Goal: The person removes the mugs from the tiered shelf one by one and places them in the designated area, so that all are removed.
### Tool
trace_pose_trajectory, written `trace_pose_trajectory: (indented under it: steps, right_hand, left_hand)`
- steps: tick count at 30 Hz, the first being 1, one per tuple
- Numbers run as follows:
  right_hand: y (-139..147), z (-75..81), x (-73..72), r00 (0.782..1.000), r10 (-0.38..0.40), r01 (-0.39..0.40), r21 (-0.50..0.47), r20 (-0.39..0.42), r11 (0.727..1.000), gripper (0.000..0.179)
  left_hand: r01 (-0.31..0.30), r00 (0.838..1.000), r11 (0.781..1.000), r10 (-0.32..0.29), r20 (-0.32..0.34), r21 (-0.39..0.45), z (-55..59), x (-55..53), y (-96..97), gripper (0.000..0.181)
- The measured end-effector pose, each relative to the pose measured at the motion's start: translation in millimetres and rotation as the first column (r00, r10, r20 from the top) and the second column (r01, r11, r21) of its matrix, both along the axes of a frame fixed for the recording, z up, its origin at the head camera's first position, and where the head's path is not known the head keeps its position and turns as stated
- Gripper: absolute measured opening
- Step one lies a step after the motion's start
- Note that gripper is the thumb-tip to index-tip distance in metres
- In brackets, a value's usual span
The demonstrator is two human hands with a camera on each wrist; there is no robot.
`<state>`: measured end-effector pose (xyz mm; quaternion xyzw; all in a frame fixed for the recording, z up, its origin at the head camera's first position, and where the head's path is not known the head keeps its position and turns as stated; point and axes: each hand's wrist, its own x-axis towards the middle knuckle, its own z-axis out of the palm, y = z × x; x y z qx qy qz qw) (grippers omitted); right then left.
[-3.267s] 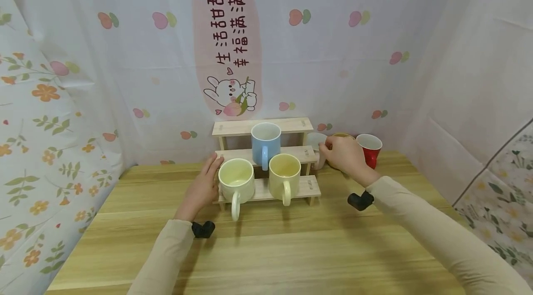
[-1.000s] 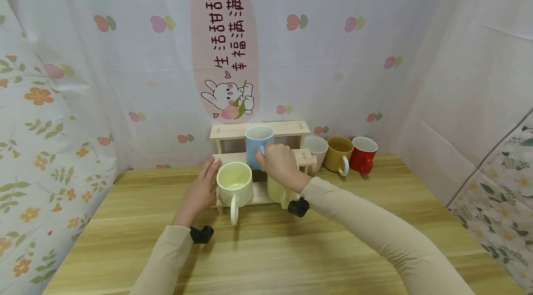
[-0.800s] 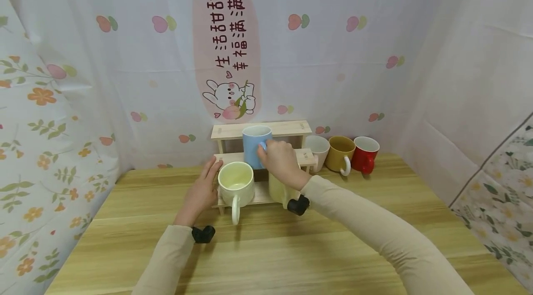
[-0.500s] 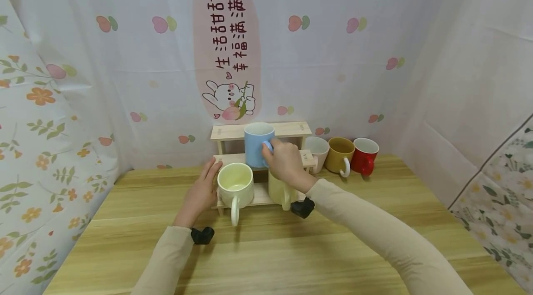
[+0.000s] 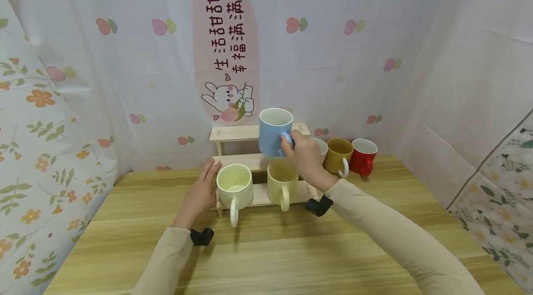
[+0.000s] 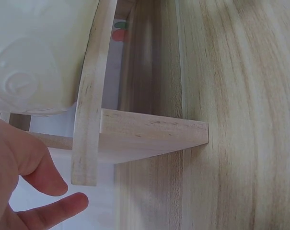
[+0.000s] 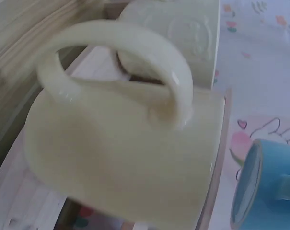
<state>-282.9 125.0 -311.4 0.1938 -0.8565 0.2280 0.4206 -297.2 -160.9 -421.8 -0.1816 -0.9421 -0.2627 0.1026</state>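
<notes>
Head view: we see the right hand (image 5: 306, 155) gripping the light-blue mug (image 5: 271, 134) by its handle (image 5: 286, 137), the mug held just left of that hand, raised above the middle tier of the three-tier wooden rack (image 5: 237, 133). We note the left hand (image 5: 200, 196), fingers relaxed and extended, touching the rack's end. Between the hands, on the lowest tier, stand a pale-green mug (image 5: 240, 194) and a pale-yellow mug (image 5: 275, 189). Right of the right hand we find a white mug (image 5: 323, 148), partly hidden, a mustard mug (image 5: 335, 158) and a red mug (image 5: 358, 158).
</notes>
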Motion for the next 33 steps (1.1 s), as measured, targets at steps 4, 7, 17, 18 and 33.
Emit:
trace_pose_trajectory:
  steps: [4,7,17,18,33]
  right_hand:
    - [18.2,0.5,2.7,0.998,-0.021,0.022,0.015,-0.051,1.0,0.025]
    - [32.1,-1.0,6.4,0.997,-0.04,0.042,0.03,-0.065,0.999,0.024]
    - [76.8,-11.6,13.5,0.986,-0.107,0.112,0.032,-0.124,0.993,0.025]
    - [81.4,-14.7,14.7,0.987,-0.113,0.118,0.034,-0.113,0.992,0.026]
    - [138.1,-56.7,28.8,0.979,-0.194,0.198,0.075,-0.054,0.977,0.028]
  left_hand:
    - [0.003,1.0,1.0,-0.003,0.001,-0.003,0.7,0.3,-1.3,0.08]
    - [0.007,1.0,1.0,-0.007,0.003,-0.002,-0.6,1.7,-2.1,0.081]
    - [0.004,1.0,1.0,-0.004,-0.021,-0.009,-0.4,-1.3,-1.0,0.077]
    - [0.005,1.0,1.0,-0.005,-0.016,-0.009,-0.1,-1.3,-0.9,0.077]
    - [0.007,1.0,1.0,-0.007,0.007,-0.013,-0.4,-3.4,0.5,0.08]
